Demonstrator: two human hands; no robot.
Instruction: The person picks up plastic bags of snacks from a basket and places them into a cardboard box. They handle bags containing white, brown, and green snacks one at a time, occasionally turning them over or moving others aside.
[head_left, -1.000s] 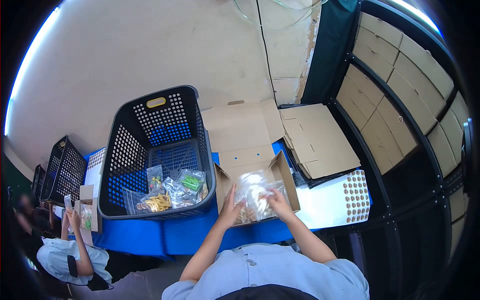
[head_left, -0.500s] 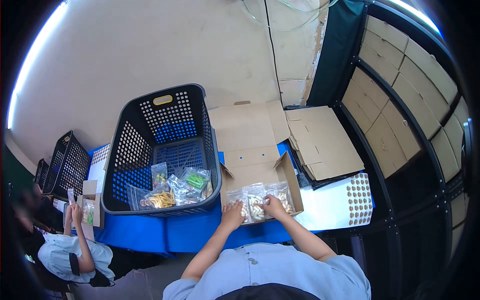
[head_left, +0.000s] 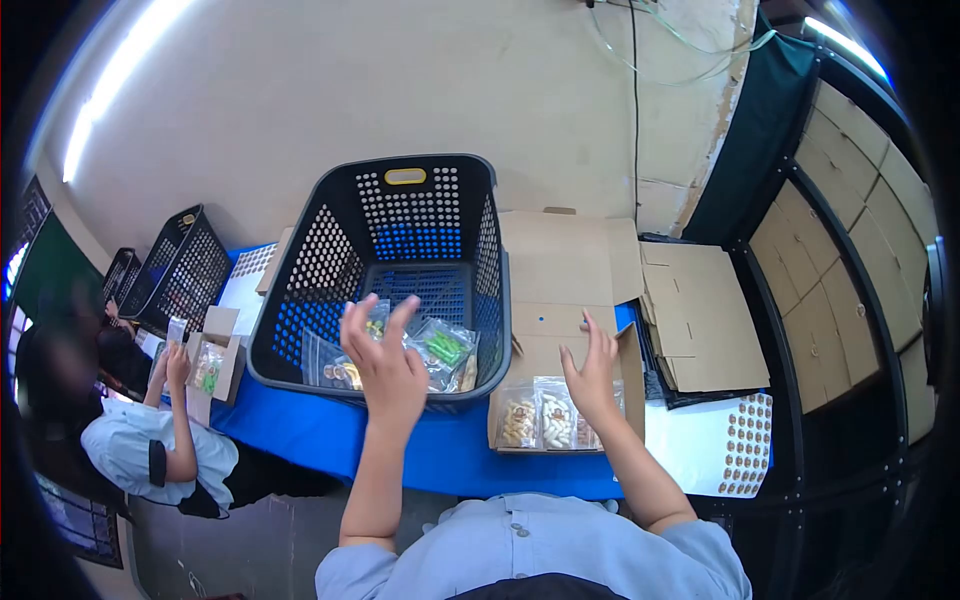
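My left hand (head_left: 384,355) is raised over the front of a black perforated basket (head_left: 378,398), fingers spread and empty. Inside the basket lie clear bags, one with green pieces (head_left: 444,347). My right hand (head_left: 592,370), empty with thumb and fingers apart, hovers above an open cardboard box (head_left: 497,424). Along the front of that box stand a bag of whitish pieces (head_left: 557,420) and another pale-filled bag (head_left: 518,422); my right hand and forearm partly cover a further bag.
Flat cardboard boxes (head_left: 704,320) are stacked to the right, above a sticker sheet (head_left: 745,450). At the left, a co-worker (head_left: 150,450) holds a small bag beside another open box (head_left: 228,372). Shelves with cartons (head_left: 815,320) stand far right.
Both hands have lifted off the bags in the box. My left hand has moved left to the basket and opened; my right hand has risen. The view has shifted left.
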